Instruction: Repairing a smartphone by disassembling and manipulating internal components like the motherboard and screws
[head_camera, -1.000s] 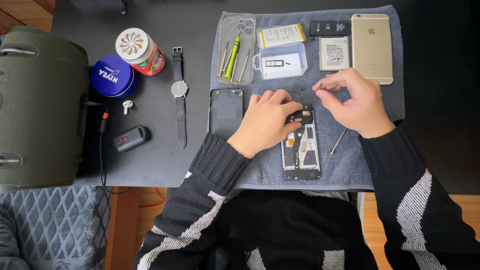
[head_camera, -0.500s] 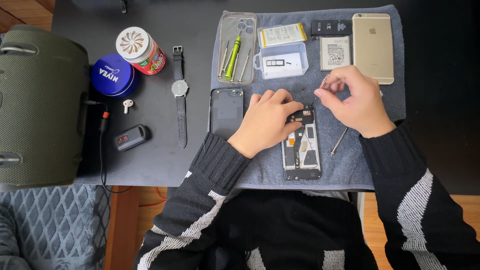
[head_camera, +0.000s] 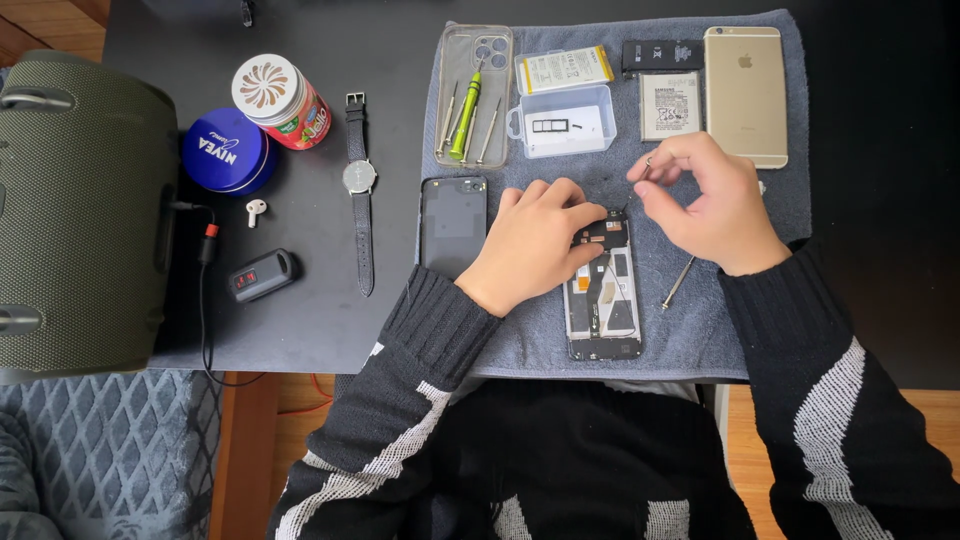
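An opened phone (head_camera: 603, 300) with its insides showing lies on a grey towel (head_camera: 780, 300). My left hand (head_camera: 535, 240) grips the phone's top end, fingers over a black part there. My right hand (head_camera: 715, 205) hovers just up and right of the phone. Its thumb and fingers pinch a thin metal tool (head_camera: 645, 172) whose tip points down toward the phone's top. A small screwdriver (head_camera: 678, 283) lies on the towel right of the phone. A black back cover (head_camera: 453, 222) lies left of my left hand.
At the towel's back are a clear case (head_camera: 495, 50) holding a green screwdriver (head_camera: 465, 115), a clear box (head_camera: 562, 120), batteries (head_camera: 670, 105) and a gold phone (head_camera: 745, 95). Further left are a watch (head_camera: 358, 190), blue tin (head_camera: 222, 150), red can (head_camera: 278, 100), earbud (head_camera: 255, 210) and green speaker (head_camera: 75, 210).
My right hand's fingers have shifted slightly around the thin tool. My left hand stays on the phone.
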